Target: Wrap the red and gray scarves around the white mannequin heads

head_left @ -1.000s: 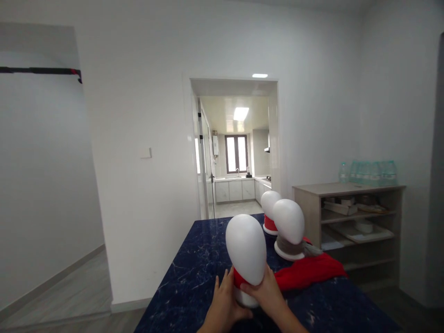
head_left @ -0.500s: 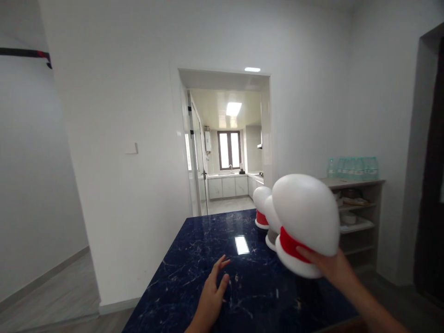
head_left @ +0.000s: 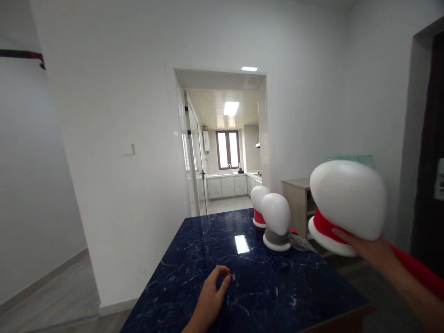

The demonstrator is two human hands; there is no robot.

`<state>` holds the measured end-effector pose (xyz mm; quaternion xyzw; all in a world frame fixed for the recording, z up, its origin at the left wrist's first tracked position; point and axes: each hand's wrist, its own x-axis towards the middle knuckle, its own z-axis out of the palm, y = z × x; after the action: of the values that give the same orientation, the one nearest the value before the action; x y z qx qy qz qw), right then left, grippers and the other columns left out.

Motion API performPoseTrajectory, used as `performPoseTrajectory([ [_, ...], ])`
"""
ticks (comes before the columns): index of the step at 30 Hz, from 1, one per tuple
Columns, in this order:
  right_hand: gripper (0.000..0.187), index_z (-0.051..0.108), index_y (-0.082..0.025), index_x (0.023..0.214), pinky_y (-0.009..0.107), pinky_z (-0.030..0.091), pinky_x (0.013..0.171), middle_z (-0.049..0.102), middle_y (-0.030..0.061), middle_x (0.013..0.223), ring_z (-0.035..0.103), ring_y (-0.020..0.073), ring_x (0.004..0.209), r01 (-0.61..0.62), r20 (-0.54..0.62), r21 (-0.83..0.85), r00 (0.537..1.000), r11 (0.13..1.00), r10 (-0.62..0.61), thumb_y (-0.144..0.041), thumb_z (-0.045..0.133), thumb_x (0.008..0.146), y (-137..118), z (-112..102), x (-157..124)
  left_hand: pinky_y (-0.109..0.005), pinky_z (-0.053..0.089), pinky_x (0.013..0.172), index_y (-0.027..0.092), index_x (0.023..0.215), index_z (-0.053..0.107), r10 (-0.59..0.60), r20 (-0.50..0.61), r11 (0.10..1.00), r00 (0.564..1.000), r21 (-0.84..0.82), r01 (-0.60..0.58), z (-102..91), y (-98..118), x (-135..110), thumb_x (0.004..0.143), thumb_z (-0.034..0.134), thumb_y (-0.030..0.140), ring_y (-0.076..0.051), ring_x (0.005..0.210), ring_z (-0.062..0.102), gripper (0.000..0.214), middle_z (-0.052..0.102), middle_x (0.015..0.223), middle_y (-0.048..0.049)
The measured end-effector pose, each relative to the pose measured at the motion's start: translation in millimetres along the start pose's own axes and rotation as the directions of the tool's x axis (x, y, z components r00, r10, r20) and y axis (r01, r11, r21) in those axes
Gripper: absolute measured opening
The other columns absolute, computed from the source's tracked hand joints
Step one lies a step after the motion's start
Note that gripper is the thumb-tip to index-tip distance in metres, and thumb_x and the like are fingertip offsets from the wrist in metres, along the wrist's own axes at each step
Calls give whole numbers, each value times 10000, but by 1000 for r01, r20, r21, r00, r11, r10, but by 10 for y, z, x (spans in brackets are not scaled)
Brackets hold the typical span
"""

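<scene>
My right hand (head_left: 371,249) grips a white mannequin head (head_left: 348,199) low at the neck, where a red scarf (head_left: 326,227) is wrapped. This head is tilted and held in the air past the table's right edge; the scarf's loose end trails behind my forearm. Over the dark blue marbled table (head_left: 187,263), my left hand (head_left: 211,293) is empty, its fingers loosely curled and the thumb apart from them. A second mannequin head (head_left: 276,210) with a grey scarf (head_left: 277,237) stands upright on the table. Partly hidden behind it is another head (head_left: 258,196) with a red scarf (head_left: 258,216).
A wooden shelf unit (head_left: 294,199) stands beyond the table on the right, with green-tinted bottles (head_left: 360,160) on top, mostly hidden by the held head. A doorway ahead opens onto a kitchen with white cabinets (head_left: 228,187). A white wall (head_left: 114,199) rises at left.
My right hand has carried the red-scarfed mannequin head rightward and slightly up, away from the other two, uncovering the grey-scarfed one. The fingers of my left hand have curled in a little.
</scene>
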<state>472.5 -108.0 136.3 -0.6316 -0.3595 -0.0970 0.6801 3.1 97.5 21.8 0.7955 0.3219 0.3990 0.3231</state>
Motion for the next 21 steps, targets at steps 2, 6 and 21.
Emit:
performPoseTrajectory([
  [2,924,709,-213,1281,501,556,1111,783,160,1275,681,405,1280,-159,30,13,987,987,159,-536,961,453,267,307,-366,-413,509,1039,245,1098,701,6,8,1000,1000,15,-6,1,15,-8,1002,554,575,-285,1110,704,374,778,1110,-73],
  [6,873,716,-211,1248,437,614,1015,813,139,1186,729,390,1202,-260,72,65,964,963,255,-539,945,471,638,731,-974,-412,514,1031,242,1088,708,12,-3,999,1000,29,-12,-5,20,-14,1002,551,577,-287,1116,700,379,773,1112,-73],
  [21,757,754,-205,1071,468,651,914,840,126,1023,780,403,1047,-195,145,42,972,980,188,-564,934,430,892,913,-1181,-374,501,1021,251,1102,694,10,27,1000,1000,10,-10,18,-4,-17,1016,564,503,-255,1100,692,297,762,1109,-52],
])
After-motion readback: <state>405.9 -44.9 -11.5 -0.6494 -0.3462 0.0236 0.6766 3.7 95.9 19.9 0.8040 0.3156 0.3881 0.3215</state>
